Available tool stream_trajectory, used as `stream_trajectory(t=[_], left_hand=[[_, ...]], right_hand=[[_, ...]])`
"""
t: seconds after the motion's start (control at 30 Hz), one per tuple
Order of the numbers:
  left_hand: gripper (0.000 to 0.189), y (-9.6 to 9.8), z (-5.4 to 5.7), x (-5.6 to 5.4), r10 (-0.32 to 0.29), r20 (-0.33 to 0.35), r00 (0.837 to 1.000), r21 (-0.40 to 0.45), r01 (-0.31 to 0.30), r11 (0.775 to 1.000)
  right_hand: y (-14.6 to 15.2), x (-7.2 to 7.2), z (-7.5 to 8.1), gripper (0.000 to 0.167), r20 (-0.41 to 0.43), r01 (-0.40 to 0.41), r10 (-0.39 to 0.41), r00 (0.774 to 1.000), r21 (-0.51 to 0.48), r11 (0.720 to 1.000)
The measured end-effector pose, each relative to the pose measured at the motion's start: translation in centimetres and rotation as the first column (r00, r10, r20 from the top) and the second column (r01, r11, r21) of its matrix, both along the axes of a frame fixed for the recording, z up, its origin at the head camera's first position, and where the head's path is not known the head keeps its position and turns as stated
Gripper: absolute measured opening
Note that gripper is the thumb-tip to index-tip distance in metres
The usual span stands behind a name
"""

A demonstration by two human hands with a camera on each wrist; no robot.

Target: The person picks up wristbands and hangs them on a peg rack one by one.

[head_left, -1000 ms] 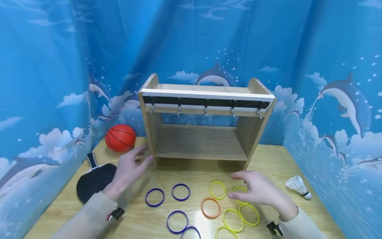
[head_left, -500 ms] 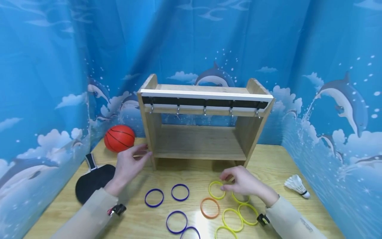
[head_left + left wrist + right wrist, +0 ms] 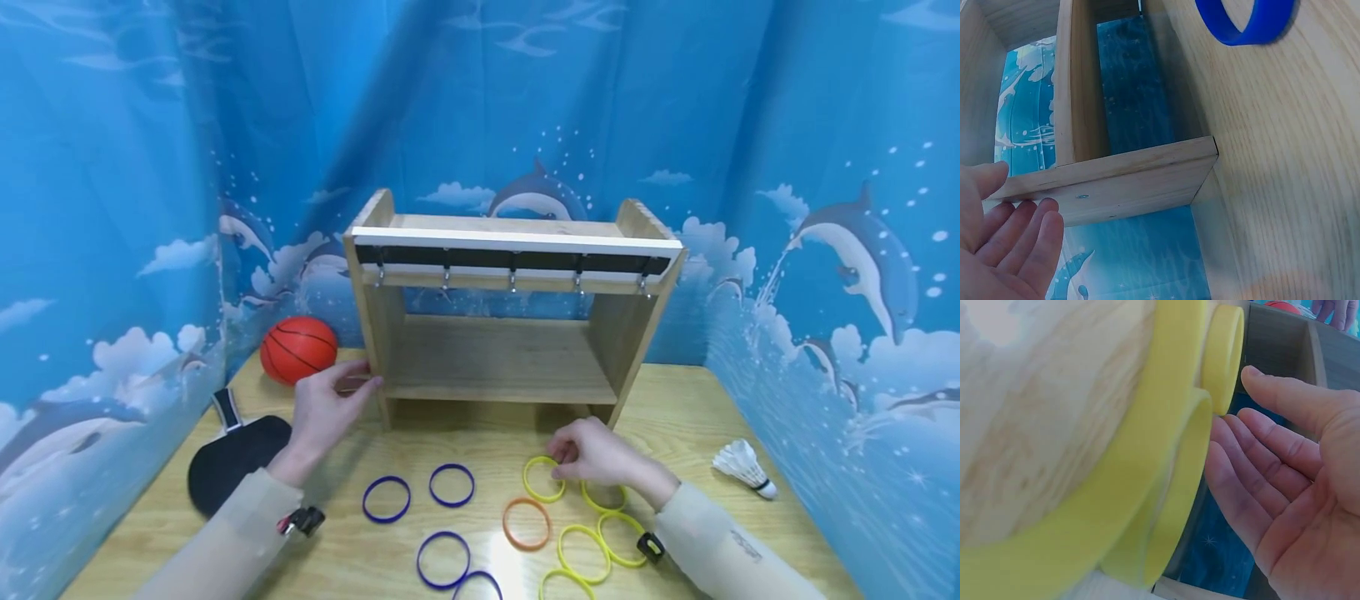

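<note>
In the head view my left hand [image 3: 324, 410] is at the left side panel of a wooden shelf [image 3: 498, 358]. In the left wrist view, its thumb and fingers [image 3: 1041, 234] lie on either side of the panel's front edge, gripping it. My right hand [image 3: 600, 454] is low over the table, fingertips right at the edge of the farthest yellow wristband [image 3: 544, 497]. The right wrist view shows that yellow wristband between thumb and fingertips [image 3: 1217, 453], which are spread apart. More yellow wristbands [image 3: 585, 577] lie beneath and nearer, beside an orange wristband [image 3: 510, 537].
Several dark blue wristbands [image 3: 386, 521] lie left of centre. A row of metal hooks [image 3: 513, 282] hangs along the shelf's front. A table tennis bat [image 3: 232, 462] and a small red basketball [image 3: 298, 350] are at left; a shuttlecock [image 3: 742, 467] is at right.
My right hand has moved left and down to the farthest yellow wristband. My left thumb and fingers have come closer together on the shelf's side panel. The wristbands lie where they were.
</note>
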State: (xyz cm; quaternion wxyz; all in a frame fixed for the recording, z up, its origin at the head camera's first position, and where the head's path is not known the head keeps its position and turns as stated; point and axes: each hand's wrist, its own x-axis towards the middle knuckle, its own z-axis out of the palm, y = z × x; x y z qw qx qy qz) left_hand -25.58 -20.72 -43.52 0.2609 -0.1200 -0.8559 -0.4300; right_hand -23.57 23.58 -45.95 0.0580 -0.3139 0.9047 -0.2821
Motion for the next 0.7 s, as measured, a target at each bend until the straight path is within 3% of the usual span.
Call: stream_trajectory(t=[0.5, 0.7], left_hand=[[0.023, 0.1, 0.4, -0.4, 0.027, 0.025, 0.999, -0.024, -0.026, 0.999], [0.018, 0.1, 0.6, -0.5, 0.039, -0.007, 0.999, -0.023, -0.039, 0.999]], right_hand=[[-1.0, -0.5, -0.8, 0.012, -0.085, 0.072, -0.069, 0.994, 0.028, 0.997], [-1.1, -0.8, -1.2, 0.012, -0.115, 0.083, -0.077, 0.990, 0.043, 0.996]])
